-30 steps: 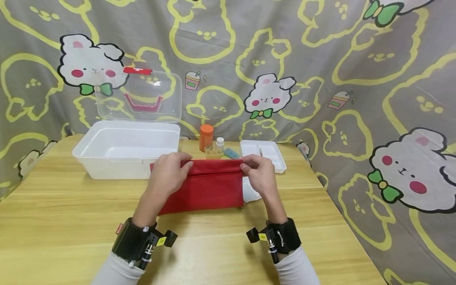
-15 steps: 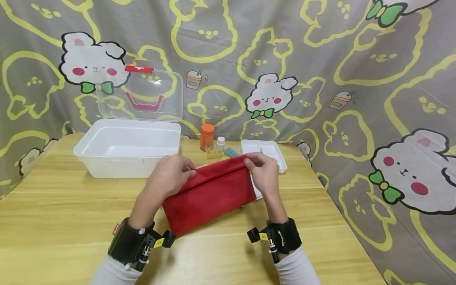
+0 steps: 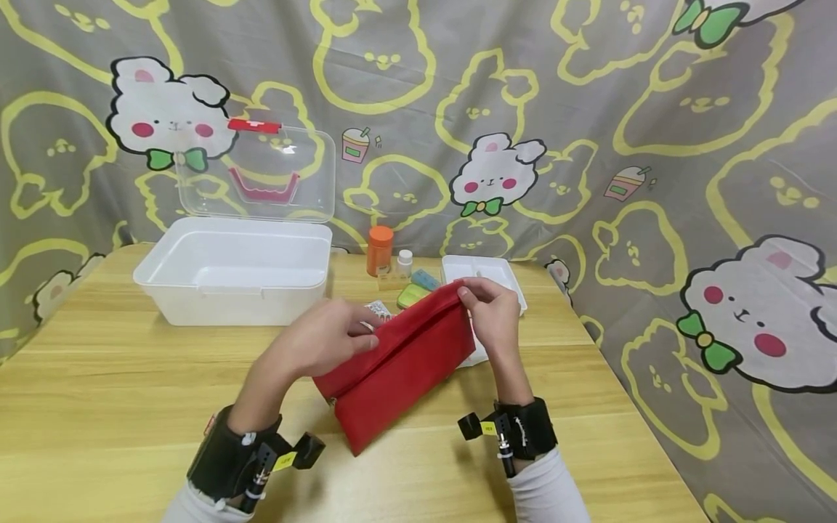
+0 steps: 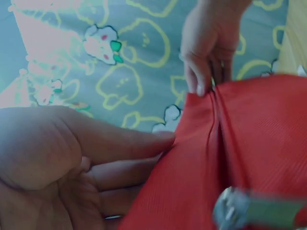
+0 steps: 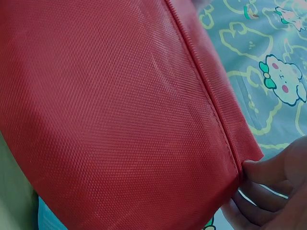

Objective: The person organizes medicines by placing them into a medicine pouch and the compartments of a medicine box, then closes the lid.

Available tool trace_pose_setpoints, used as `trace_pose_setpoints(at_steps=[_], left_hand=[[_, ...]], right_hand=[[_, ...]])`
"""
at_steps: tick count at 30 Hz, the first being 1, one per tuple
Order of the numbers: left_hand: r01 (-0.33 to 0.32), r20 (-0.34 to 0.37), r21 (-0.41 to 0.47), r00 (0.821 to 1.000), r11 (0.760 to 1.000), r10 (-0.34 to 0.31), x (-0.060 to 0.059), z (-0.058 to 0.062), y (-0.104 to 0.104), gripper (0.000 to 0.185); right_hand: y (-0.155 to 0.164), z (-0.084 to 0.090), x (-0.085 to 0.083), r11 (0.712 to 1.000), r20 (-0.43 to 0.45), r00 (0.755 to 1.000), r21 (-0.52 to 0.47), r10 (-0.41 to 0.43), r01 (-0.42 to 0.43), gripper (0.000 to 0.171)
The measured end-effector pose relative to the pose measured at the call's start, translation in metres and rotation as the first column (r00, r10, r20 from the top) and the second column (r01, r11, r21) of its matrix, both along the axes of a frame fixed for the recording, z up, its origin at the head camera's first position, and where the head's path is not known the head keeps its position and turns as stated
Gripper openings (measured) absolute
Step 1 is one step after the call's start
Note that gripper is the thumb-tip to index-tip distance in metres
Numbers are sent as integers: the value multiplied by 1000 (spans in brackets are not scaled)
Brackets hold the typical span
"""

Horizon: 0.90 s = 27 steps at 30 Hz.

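A flat red woven-fabric zip pouch [image 3: 399, 363] is held tilted above the wooden tabletop [image 3: 131, 392], its high corner at 1 o'clock pinched by the right hand [image 3: 492, 314], while the left hand [image 3: 330, 339] rests nearly straight fingers against its 10 o'clock edge. Behind it, partly hidden, lie a small green packet [image 3: 412, 294] and a foil blister strip [image 3: 378, 311]. Farther back at 11 o'clock sits an open white plastic box with a clear lid [image 3: 232, 272]; at 12 o'clock an orange-capped bottle [image 3: 379, 250], a small white-capped vial [image 3: 404, 263] and a white divided tray [image 3: 484, 276].
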<state>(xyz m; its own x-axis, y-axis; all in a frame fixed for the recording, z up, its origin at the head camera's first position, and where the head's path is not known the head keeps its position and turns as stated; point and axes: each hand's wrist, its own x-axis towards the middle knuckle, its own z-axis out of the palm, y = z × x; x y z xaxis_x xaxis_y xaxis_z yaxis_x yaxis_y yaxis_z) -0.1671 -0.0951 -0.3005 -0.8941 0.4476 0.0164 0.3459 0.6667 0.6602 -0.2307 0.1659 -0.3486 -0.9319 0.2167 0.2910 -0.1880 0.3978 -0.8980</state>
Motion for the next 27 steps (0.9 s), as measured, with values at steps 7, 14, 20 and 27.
trace_pose_setpoints(at_steps=[7,14,20,27], left_hand=[[92,67,92,993,992,-98,2,2,1,30],[75,85,141,992,987,-88,-2,-5,8,29],[35,90,166,995,985,-51,-5,-11,17,24],[-8,32,165,999,986,3,-8,-13,22,17]], right_hand=[[-1,-3,-2,999,19,1000,-47,6,-5,17],[-10,-7,-1,995,19,997,-75,70,-68,18],[-20,-10,1,992,35,993,-46,115,-114,18],[-26,-13,3,992,66,990,-35,124,-122,18]])
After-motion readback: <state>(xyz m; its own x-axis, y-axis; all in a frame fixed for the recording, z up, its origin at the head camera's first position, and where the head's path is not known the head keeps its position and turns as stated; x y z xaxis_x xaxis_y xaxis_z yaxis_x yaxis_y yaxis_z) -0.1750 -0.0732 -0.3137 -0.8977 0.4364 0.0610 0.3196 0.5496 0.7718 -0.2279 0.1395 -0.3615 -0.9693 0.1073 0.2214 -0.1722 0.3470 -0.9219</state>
